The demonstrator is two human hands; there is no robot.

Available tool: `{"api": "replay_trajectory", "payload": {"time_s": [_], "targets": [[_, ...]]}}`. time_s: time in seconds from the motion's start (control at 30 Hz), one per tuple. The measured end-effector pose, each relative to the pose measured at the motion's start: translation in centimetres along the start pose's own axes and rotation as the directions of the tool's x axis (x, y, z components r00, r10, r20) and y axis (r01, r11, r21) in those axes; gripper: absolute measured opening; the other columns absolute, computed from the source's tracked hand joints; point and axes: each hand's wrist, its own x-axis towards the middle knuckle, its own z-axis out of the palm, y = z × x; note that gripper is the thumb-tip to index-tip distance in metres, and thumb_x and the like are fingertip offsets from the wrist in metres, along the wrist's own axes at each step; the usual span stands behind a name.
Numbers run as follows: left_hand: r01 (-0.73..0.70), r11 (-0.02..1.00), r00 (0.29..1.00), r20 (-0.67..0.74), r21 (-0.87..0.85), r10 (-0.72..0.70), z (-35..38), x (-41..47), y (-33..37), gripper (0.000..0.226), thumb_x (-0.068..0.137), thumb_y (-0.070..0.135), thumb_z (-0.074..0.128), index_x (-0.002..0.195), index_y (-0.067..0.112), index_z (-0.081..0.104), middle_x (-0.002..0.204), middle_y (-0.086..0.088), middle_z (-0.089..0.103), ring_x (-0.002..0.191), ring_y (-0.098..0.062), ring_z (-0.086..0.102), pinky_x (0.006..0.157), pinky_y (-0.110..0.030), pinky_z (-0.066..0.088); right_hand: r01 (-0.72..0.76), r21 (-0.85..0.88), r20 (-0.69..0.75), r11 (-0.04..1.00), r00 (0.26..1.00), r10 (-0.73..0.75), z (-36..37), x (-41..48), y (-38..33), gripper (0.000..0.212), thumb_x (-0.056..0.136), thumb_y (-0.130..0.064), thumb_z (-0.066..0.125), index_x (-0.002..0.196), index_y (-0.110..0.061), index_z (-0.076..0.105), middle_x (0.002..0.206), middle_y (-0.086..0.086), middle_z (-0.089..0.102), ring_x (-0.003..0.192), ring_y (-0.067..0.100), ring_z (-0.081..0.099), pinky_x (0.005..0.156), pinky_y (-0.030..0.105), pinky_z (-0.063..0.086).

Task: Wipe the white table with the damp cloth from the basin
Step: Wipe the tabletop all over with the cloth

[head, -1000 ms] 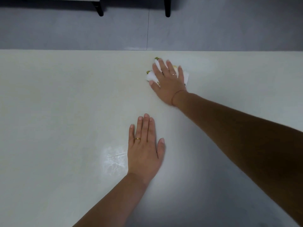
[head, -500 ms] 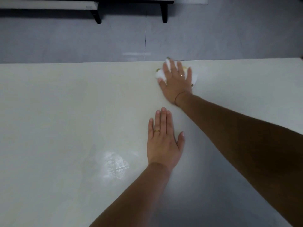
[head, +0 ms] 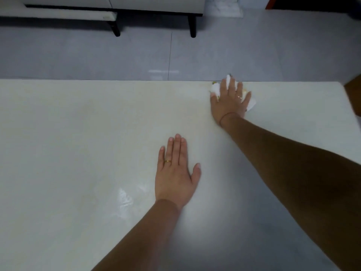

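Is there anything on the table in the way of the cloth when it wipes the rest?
Only the left hand, which lies flat on the white table, nearer the person. The right hand presses the cloth at the far edge. Nothing else visible lies on the tabletop.

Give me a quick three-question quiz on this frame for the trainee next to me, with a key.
1. True or false: the left hand holds the cloth.
2. Where on the white table is the cloth? A) at the near edge B) at the far edge C) in the middle
3. Fill in: the right hand presses the cloth with straight fingers, and the left hand lies ____ on the table.

Key: 1 false; 2 B; 3 flat.
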Motion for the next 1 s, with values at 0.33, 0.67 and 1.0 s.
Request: {"api": "replay_trajectory", "payload": {"time_s": [0.33,0.67,1.0], "targets": [[0.016,0.998,0.999,-0.03,0.061,-0.014,0.2,-0.1,0.0,0.073,0.094,0.053,0.015,0.152,0.012,0.002,0.16,-0.003,-0.002,0.147,-0.014,-0.009,0.119,-0.035,-0.006,0.079,-0.01,-0.003,0.997,0.997,-0.079,-1.7,-0.3,10.2,0.056,0.099,-0.043,0.019,0.151,-0.022,0.009,0.16,0.0,0.002,0.146,0.023,0.002,0.115,0.05,0.0],[0.07,0.985,0.998,-0.019,0.155,-0.068,-0.6,-0.5,1.1,0.074,0.09,0.052,0.004,0.152,0.01,0.0,0.161,-0.006,-0.002,0.147,-0.018,-0.011,0.118,-0.038,-0.013,0.448,-0.059,0.062,0.892,0.894,-0.444,-0.5,-5.7,5.8,0.059,0.098,-0.046,0.024,0.151,-0.024,0.007,0.16,-0.004,-0.002,0.146,0.022,-0.002,0.114,0.049,-0.005],[-0.017,1.0,1.0,-0.004,0.007,0.017,1.7,-9.5,7.2,0.069,0.096,0.048,0.028,0.15,0.006,0.022,0.158,-0.009,0.018,0.147,-0.023,0.011,0.119,-0.042,0.009,-0.056,0.02,0.035,0.998,0.998,0.055,0.3,-9.3,5.6,0.061,0.098,-0.045,0.015,0.15,-0.023,-0.005,0.159,-0.001,-0.011,0.146,0.025,-0.008,0.113,0.054,-0.007]]}}
